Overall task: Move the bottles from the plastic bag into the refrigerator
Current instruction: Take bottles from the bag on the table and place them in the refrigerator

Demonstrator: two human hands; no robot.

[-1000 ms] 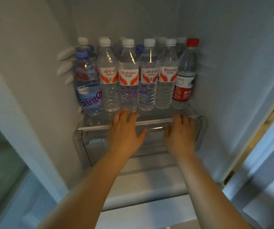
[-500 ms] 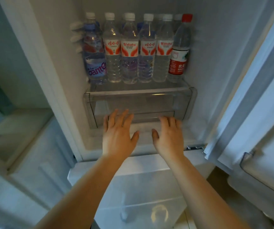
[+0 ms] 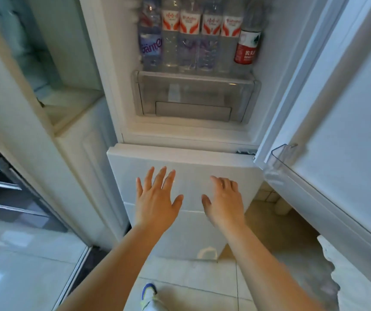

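1. The refrigerator [image 3: 121, 90] stands open, its door [image 3: 346, 122] swung to the right, with a clear drawer [image 3: 193, 95] shut below the shelf.
2. The bottles [image 3: 189, 34] stand upright in a tight row along the front edge of that shelf; a red-labelled bottle [image 3: 247, 46] ends the row at the right. The plastic bag is not identifiable in view.
3. Judged from their look, full water bottles are fairly heavy, with smooth, slightly yielding walls; taking hold around the labelled middle seems safest.
4. The left hand [image 3: 155, 198] and right hand [image 3: 225, 203] hover empty, fingers spread, before the closed lower door [image 3: 180, 158].
5. A second ago both hands rested on the drawer front; now they are well below it, and the view has dropped back.
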